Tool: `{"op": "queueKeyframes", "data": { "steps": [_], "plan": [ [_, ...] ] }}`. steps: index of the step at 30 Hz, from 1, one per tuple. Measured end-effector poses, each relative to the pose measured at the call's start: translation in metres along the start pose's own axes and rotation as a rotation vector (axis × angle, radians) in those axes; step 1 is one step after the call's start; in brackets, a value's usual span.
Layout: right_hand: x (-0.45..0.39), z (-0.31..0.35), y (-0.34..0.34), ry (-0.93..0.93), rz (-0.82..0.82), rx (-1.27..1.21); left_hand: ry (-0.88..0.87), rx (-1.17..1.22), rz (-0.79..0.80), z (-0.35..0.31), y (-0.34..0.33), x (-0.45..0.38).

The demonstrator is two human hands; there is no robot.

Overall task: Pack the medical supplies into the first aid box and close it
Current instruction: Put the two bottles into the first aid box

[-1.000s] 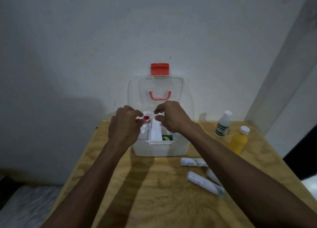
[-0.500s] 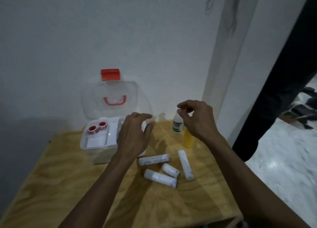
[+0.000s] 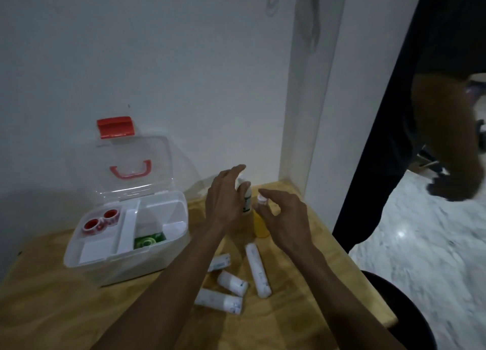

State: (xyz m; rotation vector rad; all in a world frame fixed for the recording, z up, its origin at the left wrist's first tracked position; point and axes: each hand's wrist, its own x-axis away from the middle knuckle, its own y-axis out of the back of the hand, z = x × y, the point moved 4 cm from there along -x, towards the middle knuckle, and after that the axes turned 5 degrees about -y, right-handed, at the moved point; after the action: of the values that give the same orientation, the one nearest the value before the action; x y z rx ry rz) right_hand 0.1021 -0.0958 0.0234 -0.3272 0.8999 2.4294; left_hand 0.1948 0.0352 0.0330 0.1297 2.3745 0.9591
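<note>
While the first aid box is standing open left of the white bottle, the left hand and right hand are hovering open-fingered around it; bandage rolls are lying nearer the camera.

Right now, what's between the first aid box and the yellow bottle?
Head view: the left hand and its forearm cross that stretch above bare wooden table. Nothing else lies between the first aid box and the yellow bottle.

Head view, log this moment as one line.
left hand: open, at white bottle | right hand: open, over yellow bottle | first aid box: open
</note>
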Motion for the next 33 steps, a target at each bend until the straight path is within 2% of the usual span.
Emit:
{"op": "queueKeyframes", "data": {
  "steps": [7, 22, 28, 33],
  "plan": [
    [0.011, -0.006, -0.008, 0.088, -0.171, 0.024, -0.011, 0.003, -0.124, 0.001, -0.008, 0.005],
    [0.002, -0.01, -0.006, 0.098, -0.198, -0.01, 0.028, 0.177, -0.271, 0.004, -0.009, 0.005],
    [-0.005, 0.014, 0.016, 0.118, -0.223, -0.071, -0.017, 0.259, -0.353, -0.019, 0.027, 0.009],
    [-0.014, 0.058, 0.031, 0.171, -0.197, -0.152, -0.065, 0.272, -0.44, -0.042, 0.087, 0.016]
  ]
}}
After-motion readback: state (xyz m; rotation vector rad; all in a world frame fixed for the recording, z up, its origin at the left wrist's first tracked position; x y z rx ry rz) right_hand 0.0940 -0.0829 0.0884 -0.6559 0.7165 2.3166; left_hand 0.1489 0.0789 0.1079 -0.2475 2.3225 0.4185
